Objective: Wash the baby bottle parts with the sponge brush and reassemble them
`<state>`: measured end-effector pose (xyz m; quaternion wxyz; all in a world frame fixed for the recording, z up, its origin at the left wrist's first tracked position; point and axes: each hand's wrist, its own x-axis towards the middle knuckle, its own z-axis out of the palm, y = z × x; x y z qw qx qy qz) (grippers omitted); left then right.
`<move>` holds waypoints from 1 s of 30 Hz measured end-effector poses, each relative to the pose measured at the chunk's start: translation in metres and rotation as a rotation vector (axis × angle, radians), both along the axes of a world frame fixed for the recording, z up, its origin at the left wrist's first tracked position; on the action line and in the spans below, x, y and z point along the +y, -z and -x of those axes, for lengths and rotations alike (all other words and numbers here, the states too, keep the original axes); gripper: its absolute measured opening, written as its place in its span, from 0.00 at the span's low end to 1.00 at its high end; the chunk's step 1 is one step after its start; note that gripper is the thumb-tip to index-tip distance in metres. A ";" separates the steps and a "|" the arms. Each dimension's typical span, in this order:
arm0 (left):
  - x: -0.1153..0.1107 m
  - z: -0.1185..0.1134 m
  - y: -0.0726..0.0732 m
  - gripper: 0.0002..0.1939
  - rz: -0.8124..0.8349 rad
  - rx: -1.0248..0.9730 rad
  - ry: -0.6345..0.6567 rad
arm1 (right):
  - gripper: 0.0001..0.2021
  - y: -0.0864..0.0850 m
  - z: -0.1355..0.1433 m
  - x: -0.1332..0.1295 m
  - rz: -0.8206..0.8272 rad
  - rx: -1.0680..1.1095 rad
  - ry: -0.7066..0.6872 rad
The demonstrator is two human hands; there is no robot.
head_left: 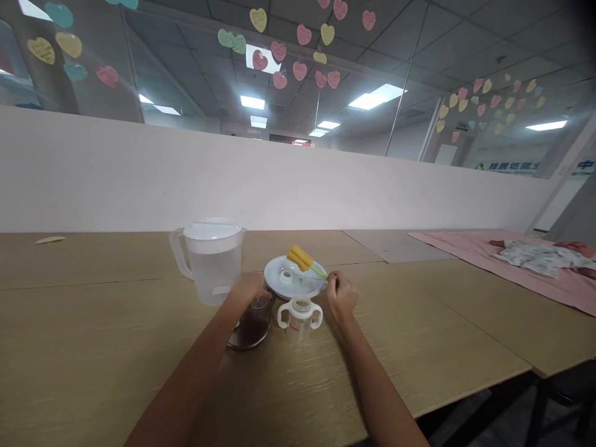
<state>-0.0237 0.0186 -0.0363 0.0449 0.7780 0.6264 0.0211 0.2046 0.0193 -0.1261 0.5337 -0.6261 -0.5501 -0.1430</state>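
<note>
My right hand point(342, 295) is closed on the thin green handle of a bottle brush point(301, 257). The brush's yellow sponge head points up and left above a white plate point(274, 287). A small white ring point(286, 277) lies on that plate. Over a dark brown, see-through pot point(251, 329), my left hand point(250, 287) bends its fingers down at the rim; what they grip is partly hidden. Between my hands stands a clear baby bottle point(298, 329), upright and uncapped, with a white two-handled collar point(302, 307).
A lidded translucent pitcher point(216, 264) stands behind my left hand. Far left on the wooden table point(116, 335) lies a flat pale piece point(50, 239). To the right, a doll-like figure in patterned clothes point(531, 257) lies on a pink cloth point(479, 251). A white wall point(279, 186) borders the back.
</note>
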 end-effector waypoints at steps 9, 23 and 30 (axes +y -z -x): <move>-0.004 -0.008 -0.010 0.17 -0.055 0.090 0.060 | 0.14 -0.003 0.002 0.000 -0.017 -0.059 0.065; 0.031 -0.049 0.033 0.16 -0.199 -0.196 0.477 | 0.13 0.000 -0.001 0.013 -0.085 -0.143 0.154; 0.040 -0.058 0.042 0.18 -0.173 -0.211 0.525 | 0.13 0.000 0.000 0.017 -0.007 -0.083 0.170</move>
